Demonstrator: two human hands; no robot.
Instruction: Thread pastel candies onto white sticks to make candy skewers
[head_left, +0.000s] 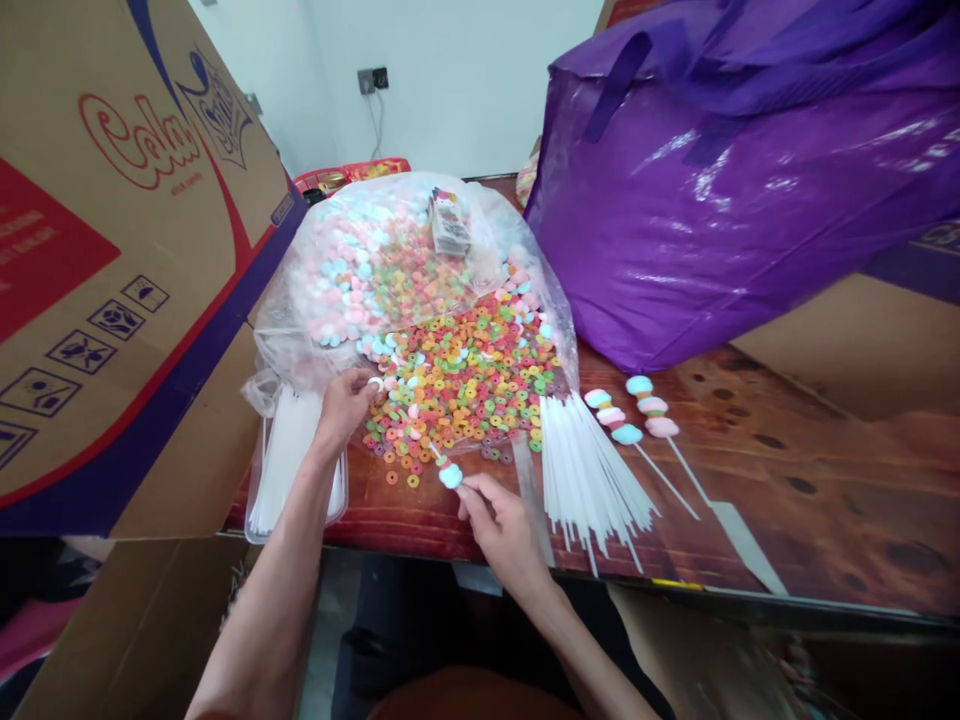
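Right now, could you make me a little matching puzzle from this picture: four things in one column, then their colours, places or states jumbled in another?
Things:
1. Large shiny bag
2. Right hand
3. Left hand
4. Two loaded sticks

Descriptions:
A. Fingertips at a small white piece, by the left edge of the loose ring sweets
B. Lying on the table, right of the fanned white sticks
C. Purple
D. Holding a stick with a pale blue puffy sweet

Pairs: 1-C, 2-D, 3-A, 4-B
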